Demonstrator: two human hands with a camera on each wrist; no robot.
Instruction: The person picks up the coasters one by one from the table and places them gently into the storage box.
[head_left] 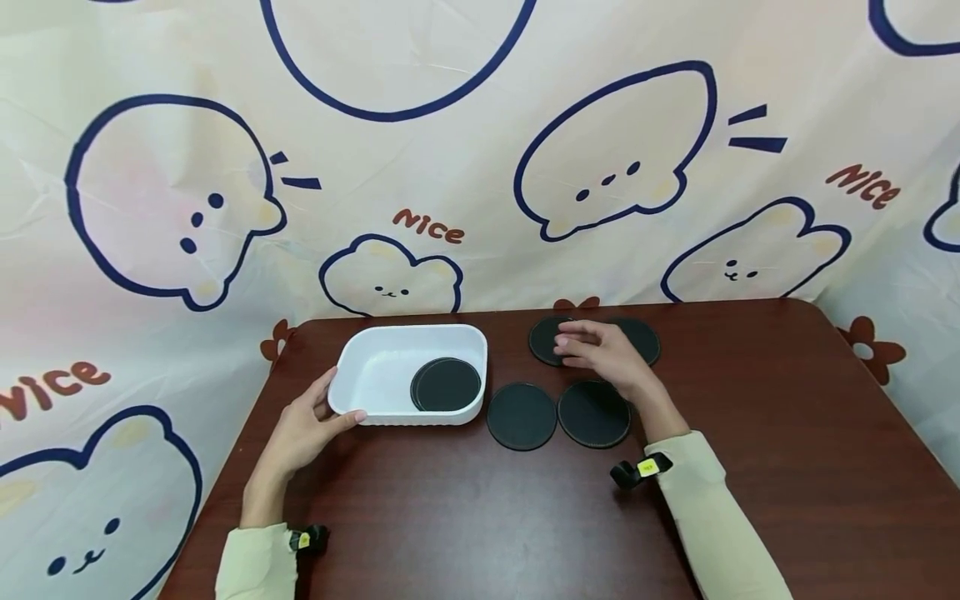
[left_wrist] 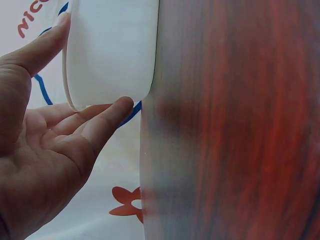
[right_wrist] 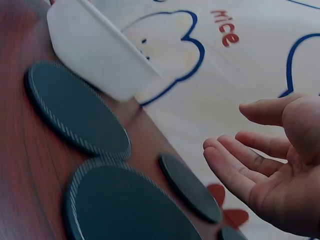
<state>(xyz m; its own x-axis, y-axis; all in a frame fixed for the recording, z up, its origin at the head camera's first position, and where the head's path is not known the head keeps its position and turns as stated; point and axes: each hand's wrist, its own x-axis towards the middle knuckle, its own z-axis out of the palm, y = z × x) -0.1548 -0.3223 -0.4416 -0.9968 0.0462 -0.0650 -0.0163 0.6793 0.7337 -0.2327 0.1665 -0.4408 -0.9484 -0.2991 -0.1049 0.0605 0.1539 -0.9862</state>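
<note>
A white plastic tub (head_left: pixel 378 375) stands toward the back left of the table. Dark round coasters (head_left: pixel 447 385) lie overlapped in its right part. My left hand (head_left: pixel 303 429) grips the tub's left end, its thumb at the front corner. In the left wrist view, fingertips touch the tub wall (left_wrist: pixel 112 55). Above the table, my right hand (head_left: pixel 603 354) hovers with fingers extended and nothing in them. Beneath it lie a back left coaster (head_left: pixel 543 340) and a partly covered back right coaster (head_left: pixel 642 337). Two more coasters, front left (head_left: pixel 521 417) and front right (head_left: pixel 595 415), lie nearer.
The dark brown wooden table (head_left: pixel 480 508) reaches back to a pale cloth backdrop (head_left: pixel 480 167) printed with blue-outlined cartoon bears. The front left coaster sits close to the tub's right side. Each wrist wears a black strap (head_left: pixel 642 469).
</note>
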